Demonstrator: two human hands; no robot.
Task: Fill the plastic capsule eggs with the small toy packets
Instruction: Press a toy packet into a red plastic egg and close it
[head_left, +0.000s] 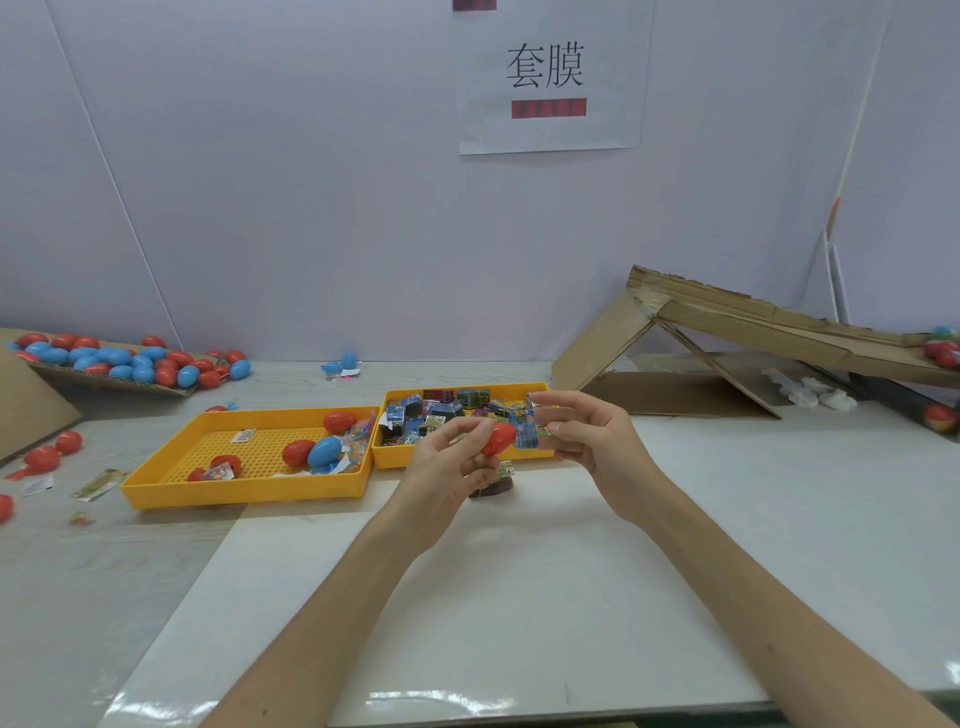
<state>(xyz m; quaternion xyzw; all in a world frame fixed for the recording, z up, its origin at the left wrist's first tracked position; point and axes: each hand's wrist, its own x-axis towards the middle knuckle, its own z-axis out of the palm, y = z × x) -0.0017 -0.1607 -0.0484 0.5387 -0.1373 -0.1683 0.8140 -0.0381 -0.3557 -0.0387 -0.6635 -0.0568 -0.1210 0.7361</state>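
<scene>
My left hand (449, 467) grips a red capsule egg (497, 439) above the table's middle. Right beside it, my right hand (587, 441) pinches a small blue toy packet (525, 428) whose end touches the egg. Behind the hands stands a yellow tray (395, 460) filled with several small toy packets (441, 413). To its left a second yellow tray (171, 467) holds red and blue eggs (317, 451) and some packets. A small dark object (493, 483) sits on the table under my left hand, partly hidden.
A cardboard flat (111, 382) at the far left carries several red and blue eggs (124, 358). Loose red eggs (49, 454) and wrappers lie at the left edge. A sloping cardboard chute (753, 322) stands at the right. A white sheet (519, 597) covers the near table.
</scene>
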